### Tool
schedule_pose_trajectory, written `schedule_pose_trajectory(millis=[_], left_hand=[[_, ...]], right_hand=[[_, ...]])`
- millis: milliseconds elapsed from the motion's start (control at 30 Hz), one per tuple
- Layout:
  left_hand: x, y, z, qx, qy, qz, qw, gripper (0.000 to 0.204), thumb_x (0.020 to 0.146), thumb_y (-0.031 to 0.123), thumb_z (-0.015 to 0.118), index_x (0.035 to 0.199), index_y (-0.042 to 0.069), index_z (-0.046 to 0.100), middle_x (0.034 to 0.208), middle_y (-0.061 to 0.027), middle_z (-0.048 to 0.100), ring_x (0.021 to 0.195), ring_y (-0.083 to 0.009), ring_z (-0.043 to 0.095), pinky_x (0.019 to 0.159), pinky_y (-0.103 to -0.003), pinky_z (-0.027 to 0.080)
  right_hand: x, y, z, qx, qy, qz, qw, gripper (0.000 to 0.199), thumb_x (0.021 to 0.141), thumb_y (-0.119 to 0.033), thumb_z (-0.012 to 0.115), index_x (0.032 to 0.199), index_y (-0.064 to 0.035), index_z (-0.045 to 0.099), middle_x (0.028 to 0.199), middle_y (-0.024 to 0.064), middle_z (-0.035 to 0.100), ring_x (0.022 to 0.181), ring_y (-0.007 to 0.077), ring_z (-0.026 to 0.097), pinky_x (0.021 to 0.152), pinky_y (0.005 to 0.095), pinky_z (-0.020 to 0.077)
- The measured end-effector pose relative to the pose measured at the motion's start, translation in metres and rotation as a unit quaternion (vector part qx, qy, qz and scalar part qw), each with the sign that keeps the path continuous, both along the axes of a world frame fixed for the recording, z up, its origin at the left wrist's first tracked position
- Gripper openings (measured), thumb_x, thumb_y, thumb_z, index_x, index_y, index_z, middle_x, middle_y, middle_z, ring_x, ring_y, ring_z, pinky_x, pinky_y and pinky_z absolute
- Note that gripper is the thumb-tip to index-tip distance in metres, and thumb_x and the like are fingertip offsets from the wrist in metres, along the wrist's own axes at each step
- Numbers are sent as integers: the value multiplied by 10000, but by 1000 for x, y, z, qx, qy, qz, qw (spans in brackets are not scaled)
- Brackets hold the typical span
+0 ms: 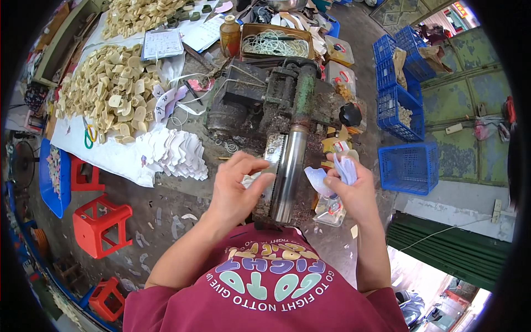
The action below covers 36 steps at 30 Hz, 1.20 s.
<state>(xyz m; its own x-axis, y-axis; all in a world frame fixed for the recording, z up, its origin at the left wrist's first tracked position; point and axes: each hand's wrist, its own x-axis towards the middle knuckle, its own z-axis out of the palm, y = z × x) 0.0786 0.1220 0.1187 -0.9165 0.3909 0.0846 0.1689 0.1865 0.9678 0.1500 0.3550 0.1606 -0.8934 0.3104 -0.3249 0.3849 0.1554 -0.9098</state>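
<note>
Just left of a shiny steel cylinder (289,177) my left hand (237,185) is curled, thumb against the fingers, around a small white piece (251,179) that mostly hides behind them. On the cylinder's other side, my right hand (357,185) pinches several thin, pale lavender cut pieces (345,169). A curved pale piece (318,180) sticks out to the left of that hand's fingers. The cylinder juts toward me from a grimy, partly green machine (304,94) with a black knob (350,114).
Left of the machine, a white-covered table (105,157) bears heaped beige pieces (113,83) and a stack of white wavy pieces (176,154). Beyond stand a brown bottle (230,36) and a box of cord (276,43). Red stools (99,227) and blue crates (408,169) flank me.
</note>
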Motion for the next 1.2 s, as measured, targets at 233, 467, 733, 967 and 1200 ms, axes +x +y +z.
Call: schedule_pose_trajectory(millis=[233,467,733,967,1200], left_hand=[[5,6,-33,-118,116,28,986,185,737,92,742,912,85,683,897,-74,612,890,-245,585,817,-364,402],[-34,-61,-67,-68,76,163,981,69,769,-26,633,807,5,585,820,-99,609,783,-232,596,737,-311,462],[-70,-201,-132,-494,173,192,830,69,778,72,646,845,74,661,1008,-75,602,1040,-264,550,999,-511,305],[-29,-75,-42,-97,48,167,980,136,780,46,687,916,42,691,1022,-94,620,990,-226,577,876,-346,429],[-3,4,47,202,-249,-110,941,97,855,76,660,837,-17,641,809,-15,598,782,-85,540,713,-264,429]], right_hand=[[-19,-23,-26,67,-31,21,997,354,789,-24,656,1137,-3,595,812,31,648,729,75,594,687,245,491],[-22,-10,4,-56,-52,-3,997,510,828,-115,673,1292,26,513,763,-15,585,656,56,524,608,219,438],[-27,-30,16,-165,-32,49,984,590,836,-135,619,1377,16,437,827,-3,548,624,55,486,567,220,410],[-26,-53,18,-103,40,99,989,591,749,-11,655,1323,-12,517,1094,5,604,897,42,528,796,215,446],[-20,-63,29,-110,64,125,984,575,766,-21,660,1322,-17,518,932,-23,616,775,16,531,698,185,447]])
